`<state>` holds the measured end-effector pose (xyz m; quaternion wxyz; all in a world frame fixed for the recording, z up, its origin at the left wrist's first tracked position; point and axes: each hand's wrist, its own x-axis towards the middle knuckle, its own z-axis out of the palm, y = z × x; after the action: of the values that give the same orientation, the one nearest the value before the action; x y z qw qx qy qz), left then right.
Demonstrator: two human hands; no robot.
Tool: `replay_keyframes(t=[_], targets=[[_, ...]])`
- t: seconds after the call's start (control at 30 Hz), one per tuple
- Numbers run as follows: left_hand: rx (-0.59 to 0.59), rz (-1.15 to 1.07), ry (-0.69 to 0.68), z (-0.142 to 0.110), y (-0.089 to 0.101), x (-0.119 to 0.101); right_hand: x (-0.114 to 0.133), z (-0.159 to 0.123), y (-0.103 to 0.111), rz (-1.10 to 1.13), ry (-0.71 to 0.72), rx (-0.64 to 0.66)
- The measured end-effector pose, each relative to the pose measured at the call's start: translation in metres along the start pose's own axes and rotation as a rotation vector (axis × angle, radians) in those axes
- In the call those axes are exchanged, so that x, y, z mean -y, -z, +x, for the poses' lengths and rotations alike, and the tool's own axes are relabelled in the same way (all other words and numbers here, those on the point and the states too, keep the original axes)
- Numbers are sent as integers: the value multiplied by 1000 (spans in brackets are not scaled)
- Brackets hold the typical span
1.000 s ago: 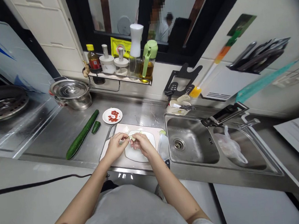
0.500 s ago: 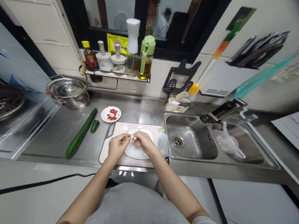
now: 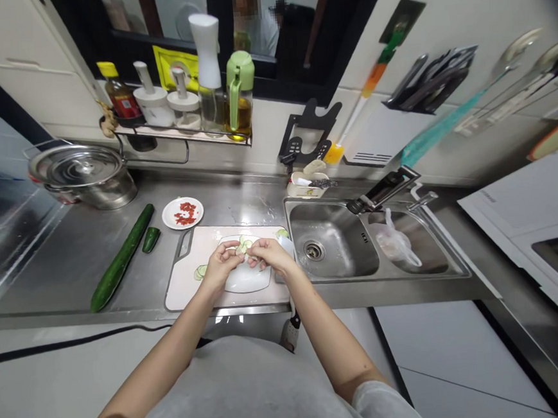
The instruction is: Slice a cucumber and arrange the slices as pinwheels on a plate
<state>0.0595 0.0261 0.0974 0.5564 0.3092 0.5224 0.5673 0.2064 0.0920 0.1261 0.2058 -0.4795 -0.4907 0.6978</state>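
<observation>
Above a white square plate [image 3: 247, 283], my left hand [image 3: 221, 265] and my right hand [image 3: 272, 256] meet, fingertips pinched on thin pale-green cucumber slices [image 3: 246, 244]. How many slices each hand holds is hidden by the fingers. The plate rests on a light cutting board [image 3: 182, 292] with a grey handle. More cucumber slices lie on the board beside my left wrist. At the board's right edge is a kitchen knife [image 3: 291, 329], its handle past the counter's front and its blade partly behind my right forearm.
A long cucumber [image 3: 121, 260] and a short cucumber piece [image 3: 151, 239] lie to the left. Behind the board stands a small plate [image 3: 168, 219] with chopped red bits. A sink [image 3: 339, 236] is on the right, a lidded steel pot [image 3: 108, 187] at the back left.
The view has shifted, so the counter sits further left. Both hands remain together over the plate, and more of the cucumber slices shows between the fingers.
</observation>
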Motion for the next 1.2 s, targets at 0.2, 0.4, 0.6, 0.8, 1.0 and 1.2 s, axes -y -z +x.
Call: replay_keyframes(t=[0.2,0.4,0.6,0.8,1.0,1.2], targets=[[-10,-93,-21,2,-5,0,-1,0,2,12,-37,-8],[-48,-40,-153,4,-6,5,-1,4,2,36,-73,3],[-92,107,-331,2,-9,9,-2,5,0,43,-93,7],[-124,196,-387,2,-9,15,-2,4,2,35,-106,1],[-130,258,-353,4,-11,19,-3,6,9,-28,-114,-4],[-108,392,-252,14,-13,25,-6,15,25,-230,-54,-56]])
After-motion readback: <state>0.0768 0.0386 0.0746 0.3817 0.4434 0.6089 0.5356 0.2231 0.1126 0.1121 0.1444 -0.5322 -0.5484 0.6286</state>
